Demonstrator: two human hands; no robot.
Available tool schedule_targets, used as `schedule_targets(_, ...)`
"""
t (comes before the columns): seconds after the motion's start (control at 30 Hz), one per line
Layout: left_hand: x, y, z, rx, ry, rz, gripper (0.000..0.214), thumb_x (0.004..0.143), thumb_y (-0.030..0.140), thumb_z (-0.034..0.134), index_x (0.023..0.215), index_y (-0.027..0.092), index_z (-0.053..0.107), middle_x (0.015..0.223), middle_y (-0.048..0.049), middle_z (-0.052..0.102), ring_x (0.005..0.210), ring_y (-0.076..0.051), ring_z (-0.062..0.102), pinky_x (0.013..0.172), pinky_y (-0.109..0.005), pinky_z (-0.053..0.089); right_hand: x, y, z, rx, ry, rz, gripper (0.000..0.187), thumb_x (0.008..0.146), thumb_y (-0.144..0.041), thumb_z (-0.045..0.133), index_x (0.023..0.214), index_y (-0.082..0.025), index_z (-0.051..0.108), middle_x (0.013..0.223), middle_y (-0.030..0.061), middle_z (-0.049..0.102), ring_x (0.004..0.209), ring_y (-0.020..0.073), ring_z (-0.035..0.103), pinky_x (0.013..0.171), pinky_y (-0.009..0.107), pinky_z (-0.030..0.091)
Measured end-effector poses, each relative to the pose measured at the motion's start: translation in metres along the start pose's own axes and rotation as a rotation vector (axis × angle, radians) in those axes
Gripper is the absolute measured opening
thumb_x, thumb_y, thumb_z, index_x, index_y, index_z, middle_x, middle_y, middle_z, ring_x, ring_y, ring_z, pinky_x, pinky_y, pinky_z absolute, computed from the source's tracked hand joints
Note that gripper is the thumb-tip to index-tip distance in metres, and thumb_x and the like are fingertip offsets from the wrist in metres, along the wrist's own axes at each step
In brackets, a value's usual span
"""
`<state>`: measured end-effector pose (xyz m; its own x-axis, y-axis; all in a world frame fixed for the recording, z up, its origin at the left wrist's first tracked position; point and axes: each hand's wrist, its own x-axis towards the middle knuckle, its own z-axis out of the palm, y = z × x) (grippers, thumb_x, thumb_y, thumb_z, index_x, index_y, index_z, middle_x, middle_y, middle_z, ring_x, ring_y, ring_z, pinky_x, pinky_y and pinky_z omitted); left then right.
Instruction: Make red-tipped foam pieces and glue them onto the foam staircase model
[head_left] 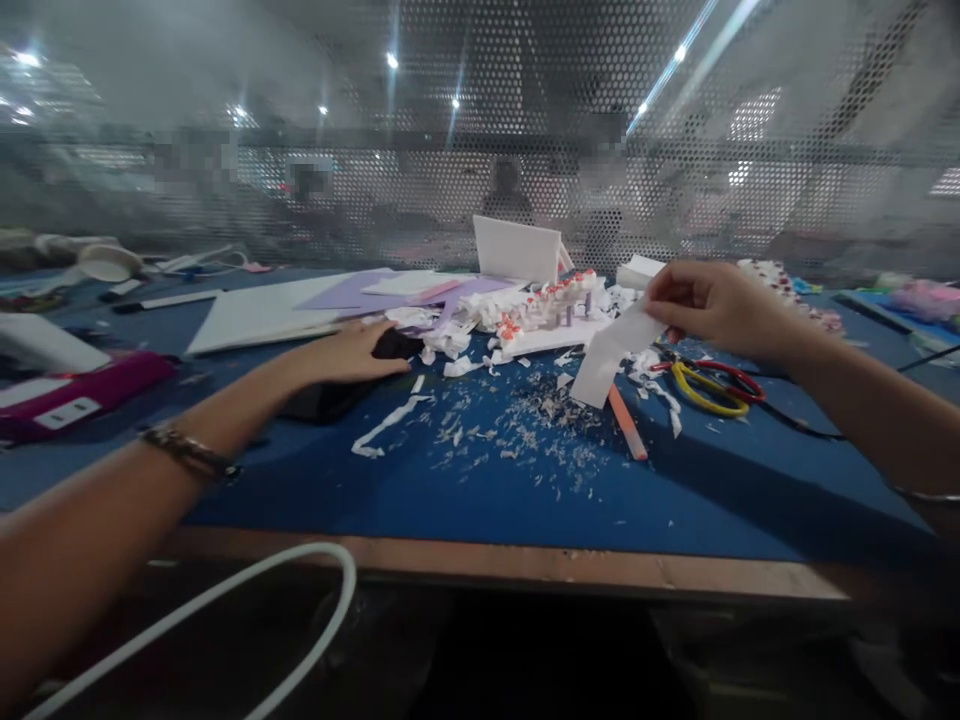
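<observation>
My right hand [701, 305] pinches a bent strip of white paper [604, 355] between thumb and fingers, holding it above the blue table. Below the strip's lower end lies an orange stick-like pen or tool [627, 425]. My left hand [349, 358] reaches flat over a black object [397, 345], thumb and fingers apart; whether it touches that object is unclear. Under the left wrist is a larger dark item [326, 400], partly hidden. Between the hands stands a white craft model [544, 310] with red-orange bits and small purple posts.
Paper scraps [517, 430] litter the blue table [450, 510]. At right are scissors with yellow and red handles [716, 390]. White boards [255, 315] and purple sheets [337, 290] lie at left, near a magenta case [112, 395]. A perforated screen [420, 180] rises behind. A white cable [337, 600] loops below.
</observation>
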<state>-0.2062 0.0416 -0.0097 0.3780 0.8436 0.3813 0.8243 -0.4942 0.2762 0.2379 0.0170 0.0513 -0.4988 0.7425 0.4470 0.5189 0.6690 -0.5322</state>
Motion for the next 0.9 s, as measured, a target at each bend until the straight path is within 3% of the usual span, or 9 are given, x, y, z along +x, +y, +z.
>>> schedule_targets(0.2,-0.001,0.010,0.005,0.106,-0.048,-0.157,0.088,0.067,0.055,0.062,0.135,0.013,0.027,0.129,-0.0110,0.047,0.110,-0.035,0.044,0.094,-0.043,0.032,-0.010,-0.012,-0.001,-0.004,-0.014,-0.017,0.011,0.076,-0.028,0.059,0.074,-0.019,0.053,0.063,-0.0021,0.058,0.049,0.0076,0.053,0.047,0.022,0.045)
schedule_targets(0.3,0.001,0.019,-0.002,0.109,-0.070,-0.200,0.090,0.068,0.060,0.059,0.134,0.008,0.028,0.136,-0.0151,0.039,0.118,-0.038,0.037,0.098,-0.051,0.028,-0.009,-0.015,-0.003,-0.038,0.007,-0.034,0.010,0.077,-0.027,0.056,0.075,-0.018,0.053,0.063,-0.0013,0.058,0.049,0.0070,0.052,0.049,0.022,0.043)
schedule_targets(0.37,0.008,0.028,-0.017,0.106,-0.065,-0.234,0.094,0.064,0.063,0.061,0.129,0.002,0.034,0.137,-0.0197,0.036,0.122,-0.043,0.030,0.097,-0.058,0.023,-0.002,-0.016,-0.006,-0.097,0.094,-0.033,0.008,0.077,-0.024,0.057,0.075,-0.017,0.055,0.064,0.0002,0.058,0.052,0.0067,0.050,0.050,0.021,0.041)
schedule_targets(0.43,0.020,0.044,-0.038,0.099,-0.020,-0.242,0.095,0.064,0.064,0.060,0.127,-0.003,0.036,0.139,-0.0235,0.031,0.124,-0.045,0.024,0.097,-0.062,0.017,0.012,-0.015,-0.012,-0.161,0.255,-0.021,0.006,0.074,-0.019,0.059,0.071,-0.015,0.056,0.063,0.0009,0.056,0.054,0.0062,0.046,0.049,0.020,0.036)
schedule_targets(0.5,0.034,0.069,-0.062,0.088,0.065,-0.198,0.087,0.074,0.063,0.050,0.133,0.003,0.029,0.143,-0.0188,0.024,0.127,-0.040,0.020,0.100,-0.058,0.014,0.029,-0.014,-0.018,-0.201,0.397,-0.010,0.007,0.073,-0.015,0.058,0.067,-0.014,0.053,0.063,0.0005,0.052,0.055,0.0053,0.042,0.049,0.020,0.033)
schedule_targets(0.57,0.046,0.100,-0.078,0.060,0.102,-0.126,0.073,0.077,0.057,0.052,0.133,0.014,0.033,0.141,-0.0089,0.031,0.121,-0.033,0.033,0.101,-0.051,0.021,0.044,-0.017,-0.022,-0.205,0.468,-0.015,0.012,0.074,-0.017,0.058,0.066,-0.014,0.050,0.063,-0.0001,0.049,0.052,0.0039,0.040,0.046,0.019,0.031)
schedule_targets(0.6,0.050,0.117,-0.082,0.047,0.146,-0.105,0.069,0.076,0.054,0.054,0.130,0.013,0.039,0.134,-0.0078,0.039,0.117,-0.032,0.038,0.098,-0.051,0.025,0.050,-0.021,-0.022,-0.198,0.473,-0.030,0.012,0.075,-0.020,0.058,0.068,-0.014,0.049,0.065,-0.0001,0.050,0.050,0.0031,0.040,0.045,0.019,0.031)
schedule_targets(0.73,0.057,0.172,-0.071,-0.030,0.061,0.089,0.063,0.077,0.049,0.053,0.128,0.014,0.041,0.121,-0.0042,0.051,0.103,-0.022,0.046,0.094,-0.047,0.032,0.059,-0.046,-0.006,-0.133,0.303,-0.149,0.017,0.081,-0.033,0.054,0.084,-0.017,0.051,0.079,-0.0010,0.058,0.045,0.0020,0.045,0.039,0.018,0.034)
schedule_targets(0.9,0.064,0.195,-0.050,-0.131,0.068,0.208,0.048,0.077,0.044,0.058,0.110,0.009,0.057,0.091,-0.0015,0.061,0.074,-0.010,0.046,0.088,-0.037,0.037,0.058,-0.077,0.020,0.034,0.095,-0.314,0.019,0.080,-0.039,0.056,0.081,-0.020,0.050,0.071,-0.0030,0.057,0.055,0.0067,0.054,0.047,0.020,0.044)
